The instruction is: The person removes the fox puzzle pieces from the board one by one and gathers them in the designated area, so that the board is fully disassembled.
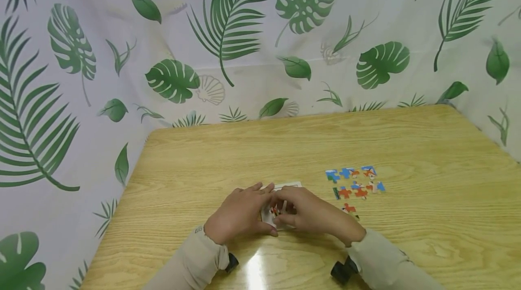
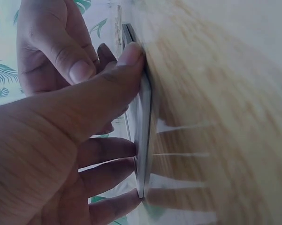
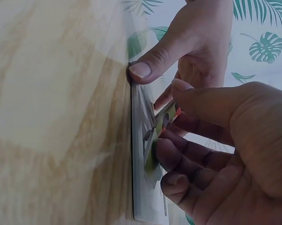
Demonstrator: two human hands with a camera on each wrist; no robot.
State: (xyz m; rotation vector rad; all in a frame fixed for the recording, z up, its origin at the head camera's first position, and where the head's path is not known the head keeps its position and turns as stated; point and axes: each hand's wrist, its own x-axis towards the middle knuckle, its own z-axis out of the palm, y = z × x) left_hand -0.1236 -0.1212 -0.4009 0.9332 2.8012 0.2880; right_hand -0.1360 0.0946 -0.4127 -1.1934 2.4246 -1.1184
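Observation:
A thin, white-edged puzzle board (image 1: 294, 185) lies on the table, mostly hidden under both hands. My left hand (image 1: 240, 213) grips it from the left, thumb at the near edge and fingers spread toward the far side. Over the board, my right hand (image 1: 313, 212) pinches a puzzle piece (image 3: 151, 157) between thumb and fingers; it is tilted, with green and red parts showing. More colourful pieces (image 1: 274, 211) show in the gap between the hands, though their outlines are blurred.
To the right of the hands, several loose puzzle pieces (image 1: 360, 192) with blue, orange and red printing lie in loose rows. Behind the wooden table (image 1: 195, 159) hangs a white cloth (image 1: 252, 68) with green leaves.

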